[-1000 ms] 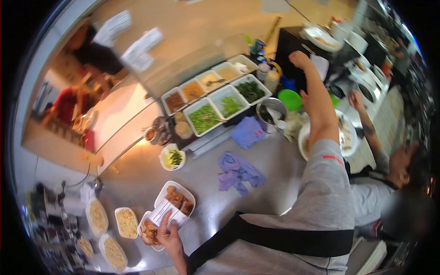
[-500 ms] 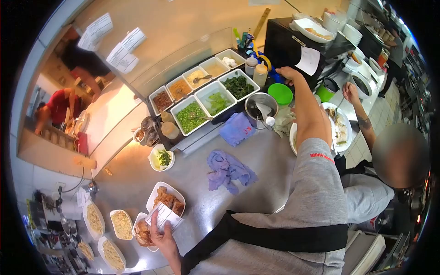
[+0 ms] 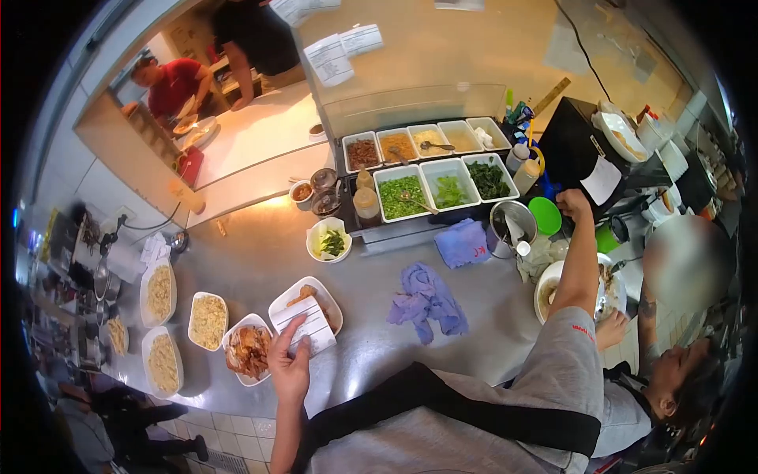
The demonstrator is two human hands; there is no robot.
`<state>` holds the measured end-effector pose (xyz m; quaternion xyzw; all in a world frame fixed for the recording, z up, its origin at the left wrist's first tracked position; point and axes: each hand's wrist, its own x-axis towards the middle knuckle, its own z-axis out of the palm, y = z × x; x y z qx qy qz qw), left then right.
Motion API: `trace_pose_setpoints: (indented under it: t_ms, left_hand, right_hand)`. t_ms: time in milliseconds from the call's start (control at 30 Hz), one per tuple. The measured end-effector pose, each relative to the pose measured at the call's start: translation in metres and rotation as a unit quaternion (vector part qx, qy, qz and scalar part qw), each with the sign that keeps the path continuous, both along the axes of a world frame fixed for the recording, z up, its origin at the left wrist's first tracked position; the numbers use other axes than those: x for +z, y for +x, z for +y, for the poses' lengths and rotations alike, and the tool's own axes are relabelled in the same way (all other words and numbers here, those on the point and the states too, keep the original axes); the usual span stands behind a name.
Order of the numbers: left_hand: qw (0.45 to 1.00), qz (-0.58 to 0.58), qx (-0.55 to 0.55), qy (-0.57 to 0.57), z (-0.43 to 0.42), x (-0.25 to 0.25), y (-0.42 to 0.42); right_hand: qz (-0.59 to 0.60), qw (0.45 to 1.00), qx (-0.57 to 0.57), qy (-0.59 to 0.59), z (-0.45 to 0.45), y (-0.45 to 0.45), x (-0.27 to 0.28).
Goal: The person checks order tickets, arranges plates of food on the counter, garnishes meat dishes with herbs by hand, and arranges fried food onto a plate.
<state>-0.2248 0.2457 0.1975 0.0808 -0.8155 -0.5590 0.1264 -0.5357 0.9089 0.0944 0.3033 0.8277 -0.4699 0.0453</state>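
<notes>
My left hand point(image 3: 290, 359) pinches a printed paper slip point(image 3: 306, 325) between thumb and fingers. The slip partly covers a white dish of fried chicken pieces point(image 3: 335, 304). Left of that hand sits a white bowl of browned, shredded-looking meat point(image 3: 248, 351). Stretched out to the far right, my right hand point(image 3: 574, 204) has its fingers curled together beside the black box point(image 3: 570, 150). What it grips, if anything, is too small to make out. A green lid point(image 3: 545, 216) lies just left of it, near a metal pot point(image 3: 517, 225).
White topping tubs point(image 3: 401, 193) stand along the back. Purple cloths point(image 3: 430, 304) lie mid-counter. Several rice dishes point(image 3: 208, 320) stand at left, a bowl of greens point(image 3: 329, 239) nearer the middle. A co-worker's hand point(image 3: 611, 329) is beside a plate point(image 3: 620, 288) at right.
The view has turned left, so the counter's contents appear shifted rightward. My left hand still holds the slip over the chicken. My right hand has drawn its fingers in beside the black box.
</notes>
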Motion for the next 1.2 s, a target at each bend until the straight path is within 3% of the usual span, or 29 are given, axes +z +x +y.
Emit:
trace_pose_setpoints:
  t_ms: [67, 100, 167, 267, 333, 367, 400, 433, 467, 500, 533, 633, 733, 767, 833, 933, 1033, 1133, 1200]
  left_hand:
    - [1.0, -0.006, -0.008, -0.001, 0.002, 0.004, -0.002]
    - [1.0, 0.0, -0.014, -0.008, 0.003, 0.006, -0.003]
    - [0.999, 0.013, -0.027, -0.015, 0.003, 0.01, -0.005]
    - [0.998, 0.038, -0.047, 0.0, -0.002, 0.009, -0.005]
    - [0.998, 0.046, -0.042, -0.008, 0.001, 0.02, -0.006]
    - [0.999, 0.028, -0.037, -0.025, -0.002, 0.023, -0.005]
    - [0.999, 0.003, -0.03, -0.042, -0.005, 0.025, -0.001]
    - [0.997, 0.014, -0.043, -0.065, -0.006, 0.026, -0.003]
    - [0.994, 0.022, -0.059, -0.089, -0.007, 0.025, -0.006]
    - [0.993, 0.053, -0.066, -0.087, -0.006, 0.023, -0.009]
    - [0.99, 0.088, -0.078, -0.084, -0.002, 0.021, -0.014]
    - [0.989, 0.076, -0.128, 0.003, 0.009, 0.017, -0.024]
    - [0.981, 0.066, -0.182, 0.014, 0.013, 0.012, -0.032]
    - [0.978, 0.066, -0.199, 0.017, 0.015, 0.01, -0.034]
    - [0.973, 0.053, -0.226, 0.007, 0.018, 0.01, -0.032]
    - [0.965, 0.03, -0.258, -0.021, 0.021, 0.023, -0.026]
    - [0.957, 0.054, -0.283, -0.029, 0.024, 0.037, -0.022]
    - [0.958, 0.023, -0.283, -0.034, 0.026, 0.042, -0.024]
    - [0.96, 0.026, -0.273, -0.058, 0.029, 0.045, -0.028]
  right_hand:
    - [-0.022, 0.993, 0.049, 0.109, 0.0, -0.012, -0.014]
    - [0.007, 0.969, 0.054, 0.241, -0.003, -0.017, -0.016]
    - [0.068, 0.87, 0.059, 0.484, -0.011, -0.022, -0.021]
    - [-0.094, 0.917, 0.008, 0.388, -0.059, 0.003, 0.037]
    - [-0.108, 0.882, 0.035, 0.458, -0.06, 0.008, 0.045]
    - [-0.121, 0.819, 0.138, 0.544, -0.037, -0.011, 0.037]
    - [-0.066, 0.851, 0.088, 0.514, -0.05, -0.012, 0.053]
    - [0.028, 0.831, 0.1, 0.547, -0.076, -0.003, 0.082]
    - [0.108, 0.772, 0.153, 0.607, -0.117, 0.014, 0.119]
    - [0.211, 0.791, 0.19, 0.542, -0.148, 0.022, 0.145]
    - [0.221, 0.858, 0.228, 0.404, -0.199, 0.045, 0.184]
    - [0.267, 0.845, 0.433, 0.162, -0.3, 0.092, 0.222]
    - [0.237, 0.681, 0.663, 0.204, -0.384, 0.151, 0.257]
    - [0.302, 0.601, 0.715, 0.191, -0.401, 0.157, 0.253]
    - [0.291, 0.532, 0.774, 0.184, -0.433, 0.172, 0.256]
    - [0.225, 0.517, 0.812, 0.147, -0.461, 0.172, 0.248]
    - [0.272, 0.485, 0.813, 0.174, -0.47, 0.16, 0.231]
    - [0.209, 0.479, 0.836, 0.168, -0.471, 0.151, 0.233]
    - [0.187, 0.518, 0.818, 0.164, -0.468, 0.148, 0.23]
